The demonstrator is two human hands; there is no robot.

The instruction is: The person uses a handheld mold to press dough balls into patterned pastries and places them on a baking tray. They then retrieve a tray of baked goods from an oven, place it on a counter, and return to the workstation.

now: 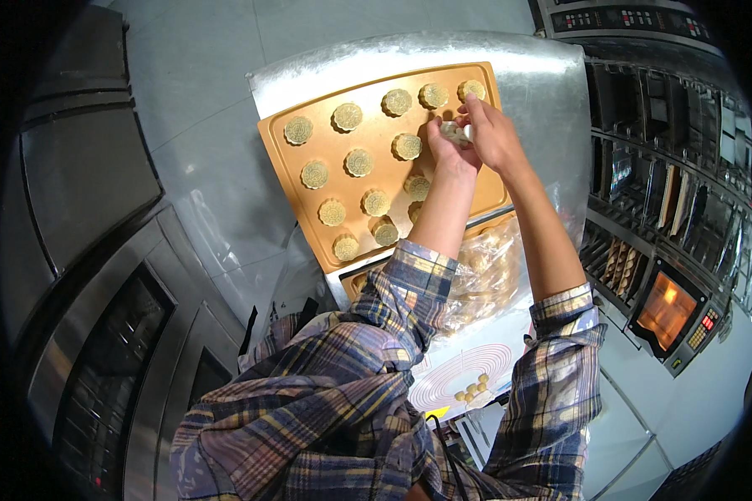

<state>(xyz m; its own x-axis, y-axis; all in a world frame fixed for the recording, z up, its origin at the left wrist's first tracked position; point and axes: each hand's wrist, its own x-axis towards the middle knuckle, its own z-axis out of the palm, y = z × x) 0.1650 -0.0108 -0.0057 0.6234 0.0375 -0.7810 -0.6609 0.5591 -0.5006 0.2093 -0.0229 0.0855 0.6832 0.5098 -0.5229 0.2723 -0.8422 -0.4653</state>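
Observation:
A gold baking tray [376, 141] lies before me, carrying several round mooncakes with scalloped edges and embossed tops. One mooncake [433, 96] stands just beyond my hands, and another mooncake [407, 146] sits left of them. My left hand [446, 145], palm turned up over the tray's right part, holds a small white and translucent plastic piece [456, 132]. From the right, my right hand [494, 134] grips the same piece. Its index finger reaches to the corner mooncake [472, 89]; whether it touches is unclear. My left forearm partly hides the nearer mooncakes.
The tray rests on a metal table [542, 119]. Nearer me are clear plastic film [485, 275] over brownish rounds and a white mat [432, 372] printed with rings, holding small dough balls [470, 393]. A lit oven [670, 310] and racks stand right; steel cabinets [94, 175] stand left.

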